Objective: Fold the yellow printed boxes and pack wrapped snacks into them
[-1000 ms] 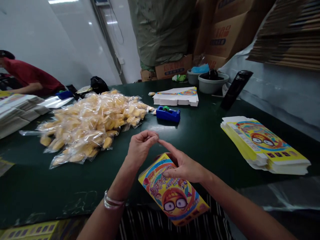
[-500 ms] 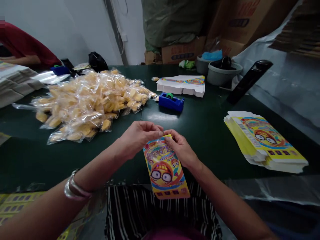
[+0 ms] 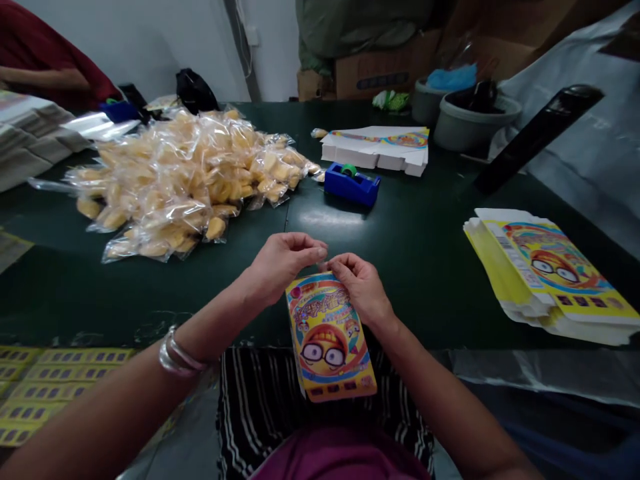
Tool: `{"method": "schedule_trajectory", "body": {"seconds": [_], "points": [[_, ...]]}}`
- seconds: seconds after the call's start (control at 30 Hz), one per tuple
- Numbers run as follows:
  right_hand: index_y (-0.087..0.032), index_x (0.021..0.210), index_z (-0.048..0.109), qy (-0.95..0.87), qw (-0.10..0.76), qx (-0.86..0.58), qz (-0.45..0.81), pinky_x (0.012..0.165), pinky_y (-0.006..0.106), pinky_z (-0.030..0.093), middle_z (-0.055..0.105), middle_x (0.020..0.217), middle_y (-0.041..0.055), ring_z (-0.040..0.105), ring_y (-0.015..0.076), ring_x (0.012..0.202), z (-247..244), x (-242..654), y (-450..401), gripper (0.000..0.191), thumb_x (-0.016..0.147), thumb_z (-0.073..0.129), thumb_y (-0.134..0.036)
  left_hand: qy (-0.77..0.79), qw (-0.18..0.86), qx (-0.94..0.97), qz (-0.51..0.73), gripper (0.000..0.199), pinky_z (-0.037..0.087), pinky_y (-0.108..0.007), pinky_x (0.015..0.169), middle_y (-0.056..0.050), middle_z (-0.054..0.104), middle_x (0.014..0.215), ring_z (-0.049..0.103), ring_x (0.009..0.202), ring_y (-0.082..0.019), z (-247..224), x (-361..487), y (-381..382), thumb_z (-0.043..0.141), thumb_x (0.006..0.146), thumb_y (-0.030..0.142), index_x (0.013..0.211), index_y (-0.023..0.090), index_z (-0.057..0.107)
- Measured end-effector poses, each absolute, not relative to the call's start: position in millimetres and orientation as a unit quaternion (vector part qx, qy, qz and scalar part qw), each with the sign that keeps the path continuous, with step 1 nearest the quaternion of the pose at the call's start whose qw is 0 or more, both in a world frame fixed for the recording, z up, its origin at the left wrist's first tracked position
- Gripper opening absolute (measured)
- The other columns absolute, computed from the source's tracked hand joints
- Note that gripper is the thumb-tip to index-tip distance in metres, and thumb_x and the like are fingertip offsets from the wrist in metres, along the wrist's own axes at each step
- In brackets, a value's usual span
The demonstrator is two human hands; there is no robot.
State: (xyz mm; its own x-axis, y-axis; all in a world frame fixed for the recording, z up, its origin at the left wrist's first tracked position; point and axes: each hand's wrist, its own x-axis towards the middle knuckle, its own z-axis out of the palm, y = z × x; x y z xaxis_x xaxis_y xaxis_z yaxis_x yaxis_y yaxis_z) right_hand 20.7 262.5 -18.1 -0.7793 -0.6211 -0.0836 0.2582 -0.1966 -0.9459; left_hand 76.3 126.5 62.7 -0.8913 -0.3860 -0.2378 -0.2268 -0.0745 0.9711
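Observation:
A yellow printed box (image 3: 333, 343) with a cartoon face in glasses stands out over the lap, its top edge at the hands. My right hand (image 3: 363, 287) is closed on the box's upper right edge, thumb and fingers pinched. Close beside it, my left hand (image 3: 290, 263) pinches at the top of the box; what lies between its fingertips is too small to make out. Beyond the hands sits a blue tape dispenser (image 3: 351, 185) with a green core. Wrapped yellow pieces (image 3: 200, 173) form a big heap at the left.
Flat yellow cartons (image 3: 555, 267) are stacked at the right, and a white-edged stack (image 3: 377, 150) lies behind the dispenser. A black post (image 3: 540, 137) leans near grey tubs (image 3: 470, 123). A person in a red sleeve (image 3: 55, 53) is at the far left.
The box looks opened out, with its left side now showing. Both hands remain near its top edge. The camera view has shifted, moving the table's far objects up in the picture.

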Motion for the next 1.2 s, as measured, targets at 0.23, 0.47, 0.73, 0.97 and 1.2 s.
{"method": "schedule_trajectory", "body": {"seconds": [0.23,0.47,0.73,0.97,1.2], "points": [[-0.020,0.079,0.064,0.655,0.247,-0.180,-0.691,0.067,0.028,0.046,0.065,0.081,0.0027,0.058,0.0180,0.073,-9,27,275,0.026,0.085,0.063,-0.045,-0.606,-0.012,0.229,-0.762,0.024,0.050,-0.029,0.073,-0.007,0.072,0.089,0.062,0.074,-0.016,54,94,126,0.083,0.058,0.033,0.059,0.015,0.068],[-0.020,0.089,0.059,0.635,0.374,-0.156,-0.657,0.060,0.025,0.044,0.058,0.077,0.0009,0.054,0.0161,0.068,-10,42,280,0.040,0.089,0.055,-0.060,-0.573,-0.117,0.265,-0.766,0.021,0.050,-0.029,0.071,-0.008,0.073,0.090,0.063,0.074,-0.017,47,100,112,0.082,0.060,0.031,0.057,0.016,0.067],[-0.021,0.097,0.055,0.633,0.413,-0.182,-0.629,0.059,0.026,0.044,0.060,0.080,0.0011,0.054,0.0170,0.069,-12,41,281,0.053,0.077,0.066,-0.069,-0.578,-0.109,0.313,-0.746,0.019,0.052,-0.029,0.063,-0.008,0.073,0.094,0.063,0.070,-0.018,39,98,108,0.081,0.057,0.031,0.054,0.018,0.068],[-0.022,0.091,0.054,0.707,0.364,-0.182,-0.579,0.061,0.027,0.045,0.061,0.078,-0.0016,0.056,0.0167,0.068,-1,52,281,0.033,0.074,0.074,-0.041,-0.600,-0.104,0.312,-0.730,0.020,0.049,-0.027,0.060,-0.007,0.072,0.090,0.062,0.066,-0.016,47,99,115,0.080,0.054,0.029,0.050,0.017,0.066],[-0.024,0.091,0.055,0.738,0.288,-0.203,-0.575,0.065,0.030,0.048,0.063,0.082,0.0002,0.059,0.0195,0.071,12,70,296,0.028,0.073,0.072,-0.037,-0.648,-0.109,0.273,-0.703,0.017,0.048,-0.027,0.055,-0.006,0.071,0.072,0.061,0.059,-0.016,54,110,125,0.078,0.056,0.030,0.058,0.015,0.070]]}}
